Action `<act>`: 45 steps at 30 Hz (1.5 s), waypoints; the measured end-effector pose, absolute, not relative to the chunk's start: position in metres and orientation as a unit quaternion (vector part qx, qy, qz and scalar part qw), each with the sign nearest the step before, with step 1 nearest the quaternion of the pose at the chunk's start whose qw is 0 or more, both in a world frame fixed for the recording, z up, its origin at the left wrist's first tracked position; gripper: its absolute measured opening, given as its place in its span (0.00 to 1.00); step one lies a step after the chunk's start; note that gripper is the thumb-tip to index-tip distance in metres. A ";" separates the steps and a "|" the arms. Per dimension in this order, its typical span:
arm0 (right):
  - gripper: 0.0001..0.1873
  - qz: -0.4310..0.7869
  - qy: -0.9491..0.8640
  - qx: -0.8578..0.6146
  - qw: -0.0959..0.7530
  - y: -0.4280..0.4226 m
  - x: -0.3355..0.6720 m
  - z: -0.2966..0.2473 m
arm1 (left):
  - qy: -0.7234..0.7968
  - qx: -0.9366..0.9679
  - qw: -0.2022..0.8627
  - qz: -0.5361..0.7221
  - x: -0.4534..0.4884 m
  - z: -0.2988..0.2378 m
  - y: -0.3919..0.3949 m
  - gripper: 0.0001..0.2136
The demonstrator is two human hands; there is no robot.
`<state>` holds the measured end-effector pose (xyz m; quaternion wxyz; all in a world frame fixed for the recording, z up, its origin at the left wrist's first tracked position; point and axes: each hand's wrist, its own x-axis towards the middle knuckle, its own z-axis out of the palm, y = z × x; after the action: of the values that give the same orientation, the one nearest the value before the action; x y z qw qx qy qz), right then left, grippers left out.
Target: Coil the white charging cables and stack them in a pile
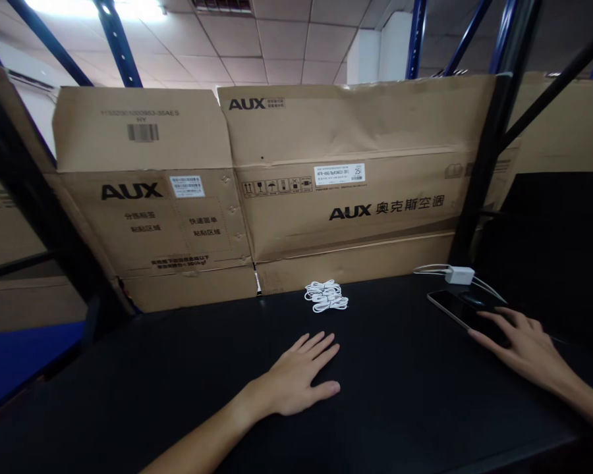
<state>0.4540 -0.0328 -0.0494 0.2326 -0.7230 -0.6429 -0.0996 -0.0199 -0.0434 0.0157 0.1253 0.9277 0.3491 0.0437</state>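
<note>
My left hand (291, 374) lies flat and palm down on the black tabletop (128, 401), fingers spread, holding nothing. A small bundle of white coiled cable (326, 296) sits just beyond its fingertips, not touching them. My right hand (524, 345) rests at the right, with its fingertips on the near edge of a black smartphone (457, 311) lying face up. Behind the phone stands a white charger block (459, 275) with white cables running from it to both sides.
Flattened cardboard boxes printed AUX (350, 197) stand upright along the table's far edge. Blue and black steel rack posts (499, 145) frame the table. A black panel (558, 224) stands at the right, and a ceiling with lights is overhead.
</note>
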 end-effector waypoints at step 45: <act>0.26 0.419 -0.559 -0.715 0.033 0.031 0.518 -0.011 | 0.350 0.931 0.095 0.033 -0.019 0.011 -0.038 0.30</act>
<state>0.5178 0.0314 -0.0105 0.0327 -0.7150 -0.5588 0.4189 -0.0188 -0.0385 0.0107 0.0952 0.9313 0.3499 0.0333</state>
